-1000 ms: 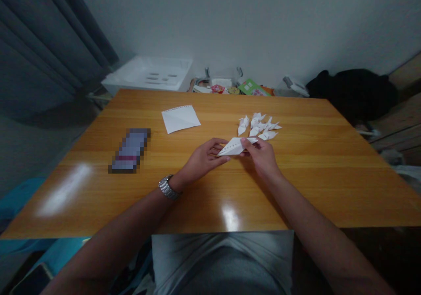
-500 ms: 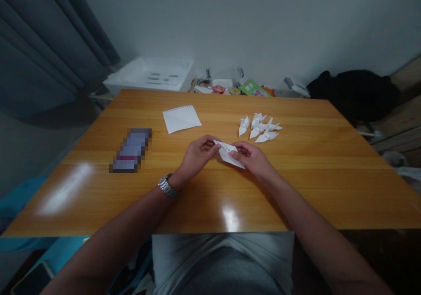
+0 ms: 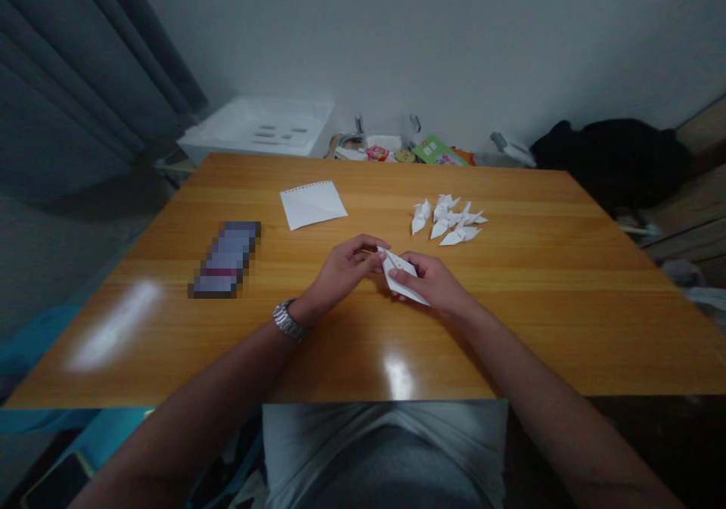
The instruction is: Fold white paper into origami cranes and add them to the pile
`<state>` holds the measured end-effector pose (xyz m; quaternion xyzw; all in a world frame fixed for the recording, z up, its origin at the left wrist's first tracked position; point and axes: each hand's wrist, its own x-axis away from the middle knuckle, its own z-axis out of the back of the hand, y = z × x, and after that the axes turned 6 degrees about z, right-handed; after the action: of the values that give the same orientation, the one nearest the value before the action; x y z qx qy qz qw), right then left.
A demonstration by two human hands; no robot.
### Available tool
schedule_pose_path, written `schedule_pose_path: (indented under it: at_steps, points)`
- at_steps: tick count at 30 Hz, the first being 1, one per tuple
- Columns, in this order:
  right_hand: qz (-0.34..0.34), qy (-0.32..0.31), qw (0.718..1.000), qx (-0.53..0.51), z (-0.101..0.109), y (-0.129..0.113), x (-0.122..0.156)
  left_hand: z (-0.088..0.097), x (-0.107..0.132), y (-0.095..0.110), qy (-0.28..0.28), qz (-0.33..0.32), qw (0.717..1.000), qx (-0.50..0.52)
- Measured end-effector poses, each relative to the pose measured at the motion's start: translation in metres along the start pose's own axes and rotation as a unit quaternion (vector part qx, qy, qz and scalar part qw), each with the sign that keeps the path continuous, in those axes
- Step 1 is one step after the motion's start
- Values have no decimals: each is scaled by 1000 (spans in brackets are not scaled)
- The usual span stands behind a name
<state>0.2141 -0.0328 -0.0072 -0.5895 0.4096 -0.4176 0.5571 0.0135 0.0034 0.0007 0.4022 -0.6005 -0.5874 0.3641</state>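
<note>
A small piece of folded white paper [image 3: 412, 287], shaped like a slim diamond, is held between both hands above the wooden table [image 3: 227, 350]. The fingers and thumb of my left hand [image 3: 352, 265] pinch its upper left tip. My right hand [image 3: 428, 278] grips it from the right, thumb on top and fingers beneath. Small holes show along part of the paper. Beyond my right hand lie several folded paper cranes [image 3: 454, 221] in a group. Past my left hand rests a flat white sheet of paper [image 3: 313, 206] with a perforated edge and a diagonal crease.
A blurred-out phone [image 3: 227, 259] lies on the left of the table. Behind the far edge are a white plastic basin [image 3: 261, 127], a green packet [image 3: 436, 151] and small items. A black cloth-like heap [image 3: 612, 157] is at the back right.
The folded paper has moved slightly right and toward me, and its tilt is steeper. My right thumb has shifted along it; the left hand followed a little to the right.
</note>
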Motion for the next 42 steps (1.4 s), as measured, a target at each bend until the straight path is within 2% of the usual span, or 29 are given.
schedule_pose_path:
  at_steps: [7,14,26,36,42]
  points:
    - [-5,-17,1000,-12,-1,-8,3,-1,1,1,-7,1,999,33]
    - [-8,-29,999,-11,1,-5,3,-2,2,0,0,17,999,45]
    - [19,-3,996,83,2,-5,2,-3,0,-2,27,31,998,52]
    - [-10,-7,1000,13,-1,-13,3,-1,1,-4,22,24,998,62]
    - [-10,-7,999,47,1,-9,4,-1,0,-3,33,27,997,57]
